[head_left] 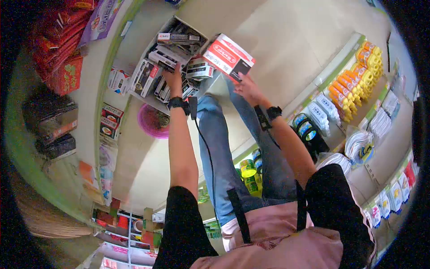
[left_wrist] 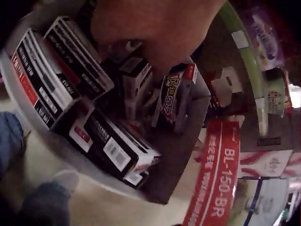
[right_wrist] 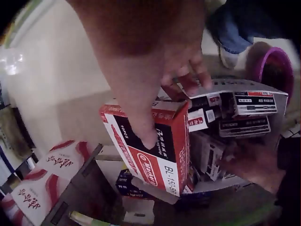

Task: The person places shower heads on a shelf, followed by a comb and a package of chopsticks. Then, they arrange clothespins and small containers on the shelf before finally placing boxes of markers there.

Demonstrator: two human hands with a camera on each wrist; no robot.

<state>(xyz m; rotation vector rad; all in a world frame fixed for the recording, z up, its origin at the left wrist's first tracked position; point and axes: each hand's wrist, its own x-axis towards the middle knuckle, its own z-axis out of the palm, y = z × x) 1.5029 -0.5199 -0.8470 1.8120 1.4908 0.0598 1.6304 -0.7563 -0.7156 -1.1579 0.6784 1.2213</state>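
My right hand [head_left: 251, 89] [right_wrist: 141, 84] pinches one end of a red and white box [head_left: 228, 56] [right_wrist: 150, 150] marked BL-150-BR, thumb on its black panel. The same box [left_wrist: 214, 174] shows in the left wrist view. This box is tilted beside a grey open carton [head_left: 150, 101] [right_wrist: 277, 101], which holds several small black and white boxes [head_left: 145, 78] [left_wrist: 117, 146] [right_wrist: 254, 103]. Inside the carton, my left hand [head_left: 174, 83] [left_wrist: 155, 33] [right_wrist: 254, 165] reaches down among the small boxes. Its fingertips are partly hidden, and whether they grip one I cannot tell.
A pink tub [head_left: 152, 123] [right_wrist: 277, 66] stands on the floor close to the carton. Shelves with orange and yellow bottles [head_left: 349, 85] line the right side. Red packets [head_left: 67, 76] lie on the left shelf. The person's legs [head_left: 219, 148] are below the hands.
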